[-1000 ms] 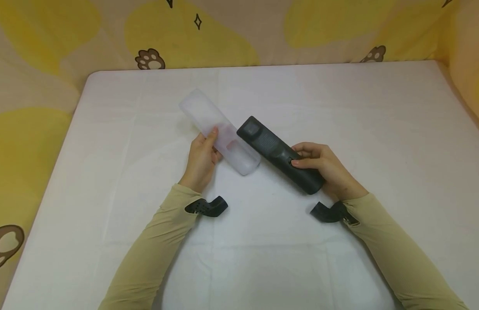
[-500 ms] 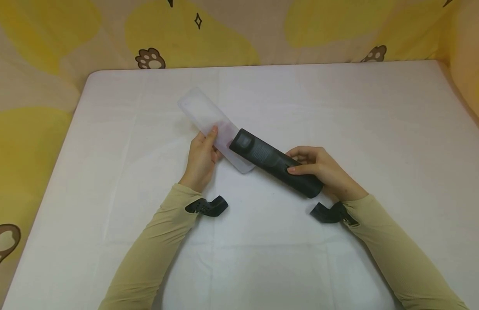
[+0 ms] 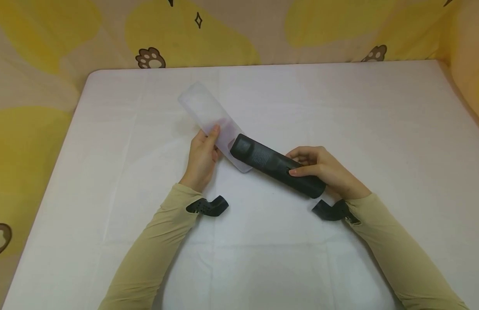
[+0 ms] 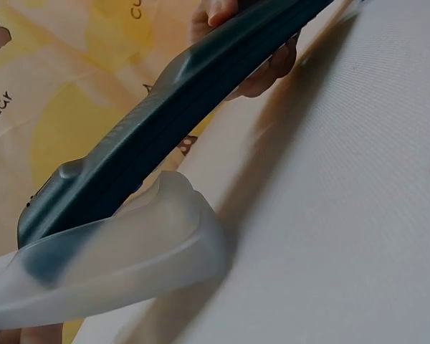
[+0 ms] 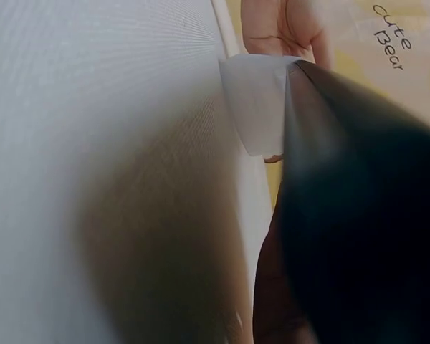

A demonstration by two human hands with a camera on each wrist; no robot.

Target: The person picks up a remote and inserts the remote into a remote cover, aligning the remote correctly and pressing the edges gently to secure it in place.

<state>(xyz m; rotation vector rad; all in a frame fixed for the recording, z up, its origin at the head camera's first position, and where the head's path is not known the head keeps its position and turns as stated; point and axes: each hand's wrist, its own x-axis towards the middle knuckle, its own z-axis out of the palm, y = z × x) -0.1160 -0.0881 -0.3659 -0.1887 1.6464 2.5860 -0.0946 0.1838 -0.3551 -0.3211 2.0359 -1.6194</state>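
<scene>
In the head view my left hand (image 3: 200,161) grips a translucent, milky silicone remote cover (image 3: 203,107), thumb on top and fingers underneath. My right hand (image 3: 328,172) holds a black remote control (image 3: 272,163) by its near end, its back with a battery cover facing up. The remote's far end overlaps the lower part of the cover. From the left wrist, the tip of the remote (image 4: 122,150) shows dark through the wall of the cover (image 4: 150,265). Both things are held above the table, the remote slanting down to the cover.
A white cloth covers the table (image 3: 262,258), and shadows of the held things fall on it. Yellow patterned fabric (image 3: 224,38) hangs behind and at both sides. A black wrist mount (image 3: 208,206) sticks out from each sleeve.
The remote's far end has swung down and left over the lower part of the cover, so the remote lies flatter across the view. The left hand has hardly moved.
</scene>
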